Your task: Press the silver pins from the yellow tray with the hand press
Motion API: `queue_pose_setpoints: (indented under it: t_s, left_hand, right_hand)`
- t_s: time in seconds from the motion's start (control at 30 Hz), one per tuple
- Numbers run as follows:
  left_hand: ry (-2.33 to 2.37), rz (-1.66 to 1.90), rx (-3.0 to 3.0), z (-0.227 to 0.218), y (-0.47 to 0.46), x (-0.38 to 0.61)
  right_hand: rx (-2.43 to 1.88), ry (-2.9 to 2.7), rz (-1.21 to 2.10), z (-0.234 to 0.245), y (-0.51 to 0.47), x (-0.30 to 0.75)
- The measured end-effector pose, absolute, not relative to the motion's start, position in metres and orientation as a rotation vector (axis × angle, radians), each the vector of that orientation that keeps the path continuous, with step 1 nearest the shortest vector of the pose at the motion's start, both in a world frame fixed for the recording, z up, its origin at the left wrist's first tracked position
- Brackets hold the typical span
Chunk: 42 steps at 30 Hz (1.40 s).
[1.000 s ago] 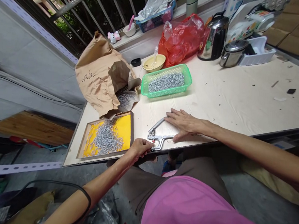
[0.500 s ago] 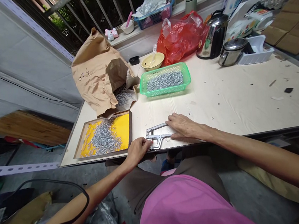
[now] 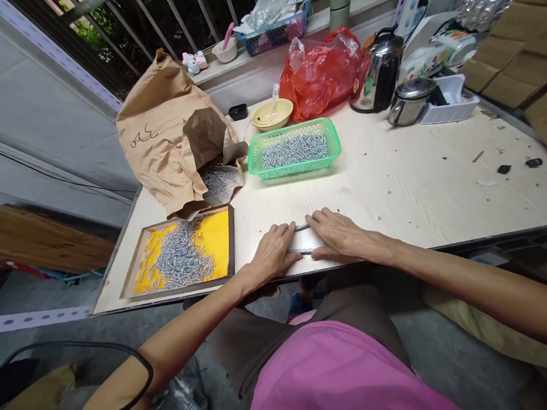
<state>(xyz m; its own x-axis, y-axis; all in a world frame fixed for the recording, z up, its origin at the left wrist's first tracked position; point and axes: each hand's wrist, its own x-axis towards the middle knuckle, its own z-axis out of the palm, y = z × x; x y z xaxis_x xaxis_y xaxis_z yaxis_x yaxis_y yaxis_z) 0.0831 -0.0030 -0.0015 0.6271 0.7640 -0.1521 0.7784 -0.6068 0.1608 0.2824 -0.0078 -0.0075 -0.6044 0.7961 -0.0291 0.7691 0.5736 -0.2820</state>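
While the gray tool lies sideways, our left hand holds one end and our right hand the other.

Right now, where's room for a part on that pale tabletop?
Widest: tabletop right of green plastic basket, in front of lidded metal pot; only small scraps. Narrower: between basket and grey metal tool held by left hand and right hand. Crowded: left end, with brown paper bag and yellow-bottomed tray of metal pieces; back, with red plastic bag.
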Motion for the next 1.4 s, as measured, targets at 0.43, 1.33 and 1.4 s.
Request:
queue_pose_setpoints:
  t_s: [0.43,1.33,1.4]
  left_hand:
    - [1.230,-0.123,2.610,-0.007,0.002,0.082]
    - [1.187,0.558,2.508,-0.046,-0.086,0.098]
    - [1.168,0.570,2.502,-0.046,-0.086,0.098]
  right_hand:
    - [-1.251,-2.709,0.461,-0.022,-0.013,0.272]
    - [-1.339,-2.778,0.077,-0.009,0.050,0.239]
    - [-1.106,-2.852,0.123,-0.005,0.038,0.221]
